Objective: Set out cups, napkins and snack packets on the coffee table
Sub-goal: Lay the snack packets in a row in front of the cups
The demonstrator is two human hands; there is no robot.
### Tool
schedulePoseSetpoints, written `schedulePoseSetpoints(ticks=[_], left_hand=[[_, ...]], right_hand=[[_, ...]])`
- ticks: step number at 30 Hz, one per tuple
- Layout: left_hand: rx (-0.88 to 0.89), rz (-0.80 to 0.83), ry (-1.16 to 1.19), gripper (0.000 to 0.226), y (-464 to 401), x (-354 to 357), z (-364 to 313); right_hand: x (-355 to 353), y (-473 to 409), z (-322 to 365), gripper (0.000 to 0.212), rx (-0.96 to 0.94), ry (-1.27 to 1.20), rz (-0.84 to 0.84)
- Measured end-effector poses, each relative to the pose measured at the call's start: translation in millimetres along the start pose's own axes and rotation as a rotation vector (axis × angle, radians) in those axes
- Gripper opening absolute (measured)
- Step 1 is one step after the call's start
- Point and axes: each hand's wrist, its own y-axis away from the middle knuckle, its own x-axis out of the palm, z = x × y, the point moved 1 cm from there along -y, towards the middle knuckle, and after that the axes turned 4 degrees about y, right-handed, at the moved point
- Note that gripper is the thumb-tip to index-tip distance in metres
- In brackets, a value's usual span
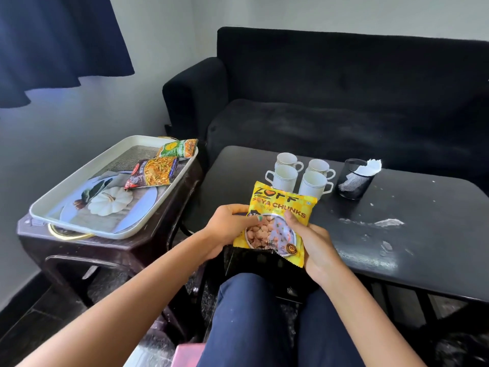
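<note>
- Black coffee table (423,234) is standing in front of a black sofa (344,88); white scuffs are showing on the table's right half.
- 4 white cups (301,176) are sitting in a tight 2-by-2 cluster toward the table's far side, handles pointing outward.
- Black mesh holder (353,178) is standing just right of the cups, white napkins (370,166) poking out of its top.
- Left hand (227,229) and right hand (312,242) are both gripping a yellow soya chunks packet (280,207), 1 on each side edge, thumbs pressing on the front; packet is hovering over the table's near edge, above the person's lap.
- Cream tray (66,221) is resting on a dark side table (105,250) to the left, holding 2 more packets: a mixture packet (152,173) and a green packet (180,148), touching each other at the tray's far end.
</note>
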Motion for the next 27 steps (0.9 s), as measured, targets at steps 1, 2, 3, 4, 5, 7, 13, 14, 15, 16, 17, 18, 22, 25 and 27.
schedulePoseSetpoints(ticks=[1, 2, 3, 4, 5, 7, 13, 14, 15, 16, 17, 18, 22, 25, 27], left_hand=[[-0.009, -0.014, -0.015, 0.009, -6.5, 2.3, 2.1], [-0.014, -0.019, -0.025, 0.009, -13.7, 4.8, 4.9], [-0.02, -0.024, -0.021, 0.008, -20.4, 7.5, 8.5], [-0.026, -0.031, -0.008, 0.009, -27.9, 9.9, 12.4], [-0.031, -0.038, 0.011, 0.01, -35.2, 12.6, 16.0], [-0.024, -0.06, 0.014, 0.011, -50.6, 16.6, 23.4], [0.118, -0.209, -0.527, 0.04, -82.8, 27.9, 42.6], [0.235, -0.217, -0.659, 0.042, -82.0, 31.5, 43.5], [0.355, -0.197, -0.776, 0.043, -82.4, 35.4, 45.3], [0.434, -0.147, -0.894, 0.048, -83.6, 39.4, 47.4], [0.47, -0.084, -1.003, 0.053, -86.8, 44.0, 50.6], [0.478, -0.029, -1.103, 0.056, -89.5, 47.5, 54.0], [0.47, 0.063, -1.31, 0.057, -99.1, 49.5, 69.9], [0.517, 0.078, -1.359, 0.057, -106.2, 44.0, 74.4], [0.538, 0.08, -1.378, 0.058, -109.5, 42.4, 75.5]], right_hand=[[-4.4, -7.1, -1.5, 0.029, 0.006, 0.021, -0.035], [-8.6, -15.3, -3.0, 0.024, 0.013, 0.044, -0.053], [-12.5, -23.8, -5.1, 0.019, 0.022, 0.062, -0.057], [-16.4, -32.8, -7.6, 0.014, 0.034, 0.079, -0.061], [-19.6, -42.1, -10.3, 0.011, 0.047, 0.1, -0.069], [-25.2, -59.1, -16.5, 0.009, 0.061, 0.156, -0.101], [-34.5, -83.7, -28.6, 0.058, -0.133, 0.827, -0.35], [-35.0, -82.9, -30.7, 0.058, -0.238, 0.988, -0.371], [-33.3, -83.0, -32.9, 0.055, -0.342, 1.113, -0.363], [-30.5, -83.8, -35.2, 0.053, -0.419, 1.209, -0.331], [-27.0, -85.6, -38.1, 0.051, -0.467, 1.282, -0.284], [-23.4, -88.2, -41.9, 0.051, -0.505, 1.34, -0.233], [-18.1, -100.5, -58.6, 0.052, -0.512, 1.52, -0.113], [-21.6, -107.4, -65.8, 0.056, -0.391, 1.508, -0.132], [-21.8, -109.8, -65.9, 0.057, -0.373, 1.535, -0.134]])
